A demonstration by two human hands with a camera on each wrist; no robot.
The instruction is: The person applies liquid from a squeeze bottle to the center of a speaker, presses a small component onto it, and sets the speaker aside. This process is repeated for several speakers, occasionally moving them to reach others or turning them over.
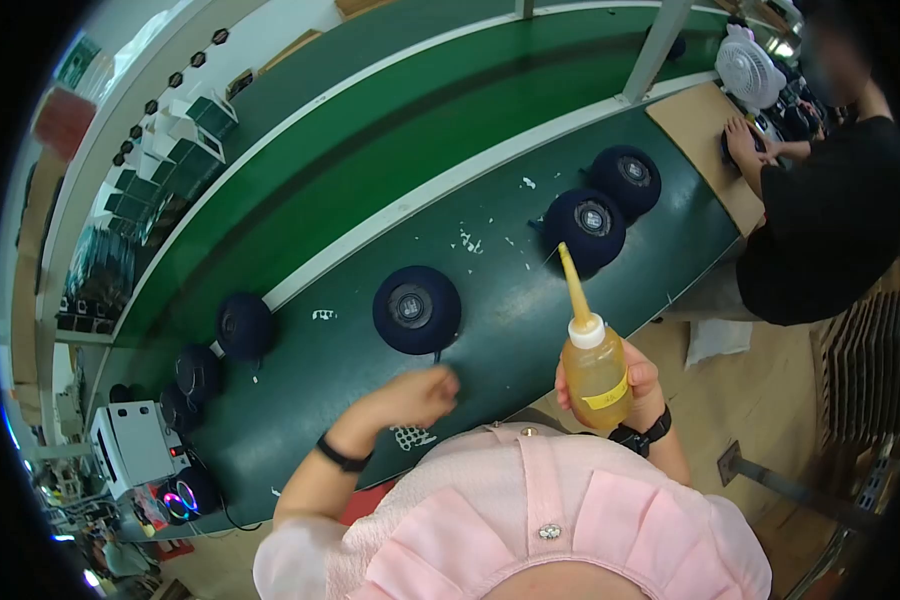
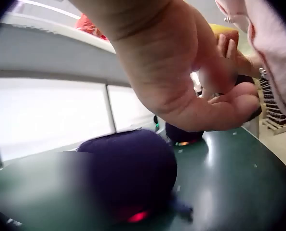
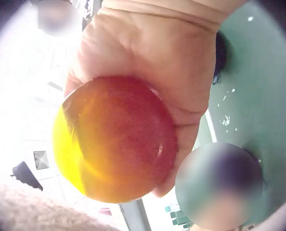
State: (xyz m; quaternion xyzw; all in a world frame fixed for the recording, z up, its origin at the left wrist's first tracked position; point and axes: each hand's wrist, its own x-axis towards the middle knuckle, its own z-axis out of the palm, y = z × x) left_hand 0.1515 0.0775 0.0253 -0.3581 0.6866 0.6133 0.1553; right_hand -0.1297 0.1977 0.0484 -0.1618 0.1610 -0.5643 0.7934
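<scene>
My right hand (image 1: 642,376) grips a clear squeeze bottle (image 1: 598,372) of amber liquid, with a white cap and a long yellow nozzle pointing up. The bottle's round base (image 3: 119,139) faces the right wrist camera. My left hand (image 1: 410,397) hovers over the near side of the table, fingers loosely curled and nothing visible in them. Just beyond it sits a round navy fabric-covered speaker (image 1: 417,310), its round base face up and a short strap at its near side. In the left wrist view this speaker (image 2: 138,173) shows a red glow low down.
Two more navy speakers (image 1: 582,228) stand to the right on the green table (image 1: 510,330), and several (image 1: 245,327) at the left. A white box-shaped device (image 1: 135,445) occupies the left end. Another person (image 1: 820,210) works at the right by a white fan (image 1: 750,68).
</scene>
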